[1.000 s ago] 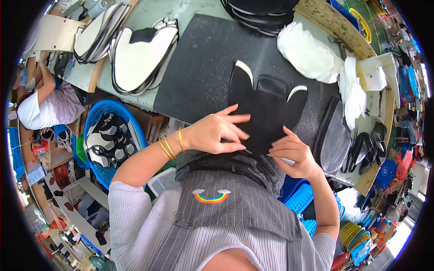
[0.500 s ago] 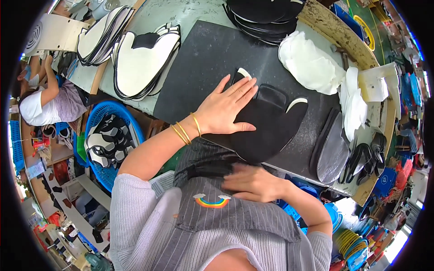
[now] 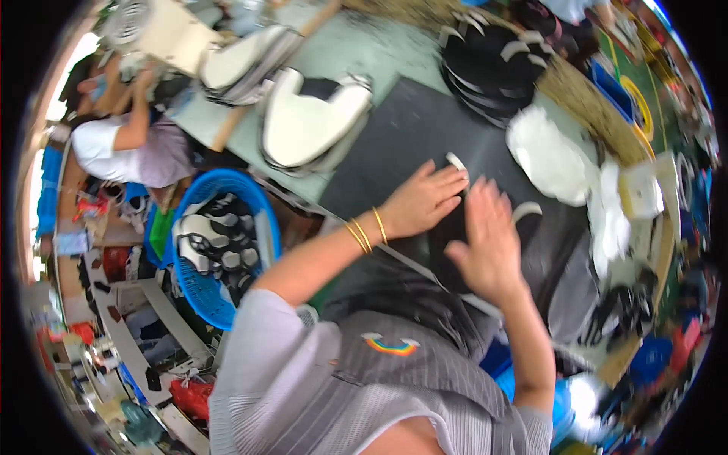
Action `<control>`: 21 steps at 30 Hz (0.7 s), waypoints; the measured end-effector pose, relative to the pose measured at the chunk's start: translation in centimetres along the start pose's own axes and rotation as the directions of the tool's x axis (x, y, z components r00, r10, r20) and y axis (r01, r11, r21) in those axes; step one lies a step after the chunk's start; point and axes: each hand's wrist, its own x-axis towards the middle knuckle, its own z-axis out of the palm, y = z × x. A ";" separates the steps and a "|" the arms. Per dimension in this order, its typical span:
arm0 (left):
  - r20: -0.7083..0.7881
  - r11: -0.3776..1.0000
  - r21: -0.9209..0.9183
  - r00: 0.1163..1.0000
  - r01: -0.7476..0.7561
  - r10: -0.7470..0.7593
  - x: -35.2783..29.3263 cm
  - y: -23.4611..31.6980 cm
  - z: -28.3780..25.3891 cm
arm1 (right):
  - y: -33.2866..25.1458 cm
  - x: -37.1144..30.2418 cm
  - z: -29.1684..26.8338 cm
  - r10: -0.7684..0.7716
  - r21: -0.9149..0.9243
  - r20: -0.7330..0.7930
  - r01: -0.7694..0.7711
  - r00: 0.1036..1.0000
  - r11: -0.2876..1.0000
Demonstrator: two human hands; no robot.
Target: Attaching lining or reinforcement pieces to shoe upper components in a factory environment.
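Note:
A black shoe-upper piece [image 3: 447, 262] with two white-tipped ends lies on a dark board [image 3: 398, 125] on the table in front of me. My left hand [image 3: 425, 201] rests flat over its left part, fingers stretched toward one white tip [image 3: 455, 161]. Gold bangles circle that wrist. Just to its right, my right hand [image 3: 489, 243] lies over the middle of the piece, palm down with fingers extended and somewhat blurred. Neither hand grips anything. The other white tip [image 3: 528, 210] shows beside my right fingers. Much of the piece is hidden under both hands.
Stacked cream uppers [image 3: 307, 125] stand left of the board. Beyond it sits a pile of black pieces [image 3: 485, 76]. White sheets [image 3: 547, 155] and a dark rounded piece [image 3: 570, 296] lie right. A blue basket [image 3: 201, 299] of parts and a seated person [image 3: 163, 155] are left.
My right hand has come up from my lap onto the black upper piece. My left hand stays on it near the white tip. The whole view has shifted.

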 end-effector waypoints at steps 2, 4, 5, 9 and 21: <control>-0.249 0.985 -0.144 0.960 0.093 -0.127 -1.7 -0.1 -1.7 | -1.0 -1.5 2.4 -0.052 0.009 0.117 0.052 0.992 0.999; -0.483 0.972 0.091 0.863 0.217 -0.147 -4.3 -0.9 -5.9 | -1.1 -1.8 2.6 -0.062 -0.002 0.134 0.062 0.989 0.998; -0.522 0.905 0.230 0.830 0.357 -0.195 -6.3 -2.6 -7.5 | -1.3 -2.0 2.5 -0.062 0.002 0.147 0.063 0.987 0.998; -0.348 0.690 0.571 0.893 0.444 -0.287 -13.5 -8.9 -12.1 | -1.6 -1.7 2.8 -0.085 0.006 0.182 0.086 0.980 0.996; -0.772 0.867 0.061 0.574 0.495 -0.274 -8.9 -15.3 -17.2 | -1.7 -0.2 2.7 -0.056 -0.049 0.121 0.063 0.991 0.997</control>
